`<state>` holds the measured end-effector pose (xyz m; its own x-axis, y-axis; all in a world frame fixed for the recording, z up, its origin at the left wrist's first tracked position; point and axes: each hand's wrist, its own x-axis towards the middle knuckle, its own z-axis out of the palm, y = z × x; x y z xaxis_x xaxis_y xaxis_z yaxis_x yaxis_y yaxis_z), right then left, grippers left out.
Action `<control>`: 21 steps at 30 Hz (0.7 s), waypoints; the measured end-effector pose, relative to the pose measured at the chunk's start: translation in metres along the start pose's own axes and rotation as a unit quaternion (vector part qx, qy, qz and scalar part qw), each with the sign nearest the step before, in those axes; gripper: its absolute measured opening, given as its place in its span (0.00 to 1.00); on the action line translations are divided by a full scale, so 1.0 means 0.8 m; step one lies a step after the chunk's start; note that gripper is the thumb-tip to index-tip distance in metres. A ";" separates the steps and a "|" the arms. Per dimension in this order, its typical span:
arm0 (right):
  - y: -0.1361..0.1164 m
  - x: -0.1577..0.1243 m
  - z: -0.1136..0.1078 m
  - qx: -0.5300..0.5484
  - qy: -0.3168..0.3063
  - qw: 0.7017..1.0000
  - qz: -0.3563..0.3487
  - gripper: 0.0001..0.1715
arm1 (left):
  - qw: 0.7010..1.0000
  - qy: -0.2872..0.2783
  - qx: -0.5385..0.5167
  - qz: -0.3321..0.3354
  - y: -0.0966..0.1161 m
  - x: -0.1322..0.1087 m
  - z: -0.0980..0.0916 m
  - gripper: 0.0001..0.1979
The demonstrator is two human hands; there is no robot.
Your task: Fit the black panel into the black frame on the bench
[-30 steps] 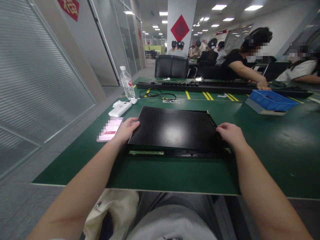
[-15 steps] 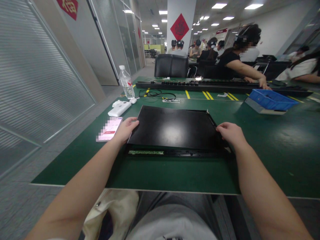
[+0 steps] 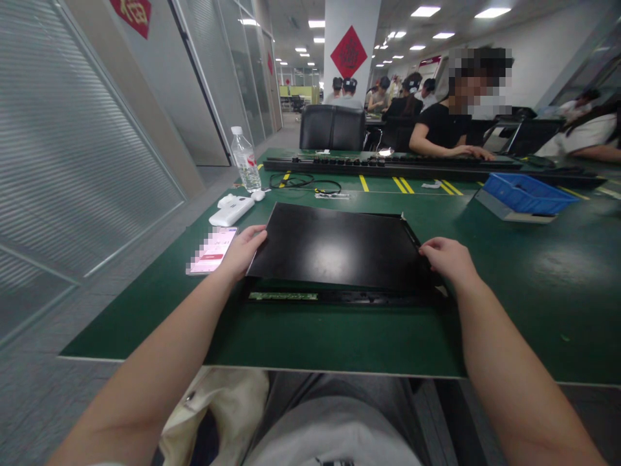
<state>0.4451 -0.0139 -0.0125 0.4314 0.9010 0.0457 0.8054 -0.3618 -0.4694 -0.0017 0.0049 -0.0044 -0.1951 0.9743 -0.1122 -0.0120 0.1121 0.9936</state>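
A glossy black display panel lies tilted over a black frame, its left side raised. My left hand is closed on the panel's left edge, thumb and fingers gripping it. At the right side, my right hand pinches the right edge, where panel and frame meet; which of the two its fingertips hold is hard to make out. Along the frame's near side a green circuit board strip shows. A small pale tab sticks up at the panel's far right corner.
Left of the panel lie a phone and a white device, with a water bottle behind. A black cable and long dark bars lie farther back. A blue bin stands at right. A co-worker sits across the table.
The panel's left side has risen slightly with my left hand. My right hand stays in place. The co-worker across the table has drawn an arm back from near the blue bin.
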 end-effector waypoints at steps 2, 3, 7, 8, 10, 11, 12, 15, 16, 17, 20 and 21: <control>0.001 0.000 0.000 0.002 0.002 1.000 -0.001 0.12 | 1.000 -0.007 0.000 -0.001 -0.001 0.001 -0.001 0.13; 0.001 0.000 0.001 0.004 0.005 1.000 -0.002 0.12 | 1.000 -0.010 -0.001 -0.001 -0.002 0.001 -0.001 0.14; 0.002 0.000 0.001 0.004 0.011 1.000 -0.007 0.11 | 1.000 -0.010 -0.022 -0.002 -0.002 0.002 -0.001 0.12; 0.002 0.000 0.001 0.003 0.010 1.000 -0.008 0.11 | 1.000 -0.008 -0.029 -0.003 -0.001 0.002 0.000 0.11; 0.002 0.000 0.001 0.002 0.008 1.000 -0.008 0.12 | 0.999 -0.004 -0.037 -0.004 0.000 0.002 0.001 0.11; 0.003 -0.001 0.001 0.004 0.007 1.000 -0.006 0.13 | 0.999 -0.004 -0.038 -0.003 0.000 0.003 0.001 0.11; 0.003 -0.001 0.001 0.006 0.007 1.000 -0.005 0.13 | 0.999 -0.004 -0.037 -0.002 0.000 0.003 0.001 0.11; 0.003 -0.001 0.000 0.010 0.005 1.000 -0.008 0.13 | 1.000 -0.003 -0.026 0.005 0.000 0.004 0.000 0.12; 0.002 -0.001 0.000 0.010 0.004 1.000 -0.009 0.13 | 1.000 -0.003 -0.023 0.006 -0.001 0.004 0.000 0.13; 0.002 -0.001 0.000 0.011 0.003 1.000 -0.008 0.13 | 1.000 -0.004 -0.019 0.007 -0.001 0.004 -0.001 0.13; 0.001 -0.001 -0.001 0.012 0.004 1.000 -0.001 0.13 | 1.000 -0.007 -0.015 0.010 -0.001 0.004 -0.001 0.13; 0.001 -0.001 -0.001 0.013 0.004 1.000 -0.001 0.13 | 1.000 -0.007 -0.016 0.009 0.000 0.003 -0.001 0.13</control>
<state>0.4456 -0.0152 -0.0126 0.4331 0.8997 0.0547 0.7960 -0.3533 -0.4914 -0.0028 0.0072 -0.0051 -0.1815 0.9789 -0.0940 -0.0404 0.0880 0.9953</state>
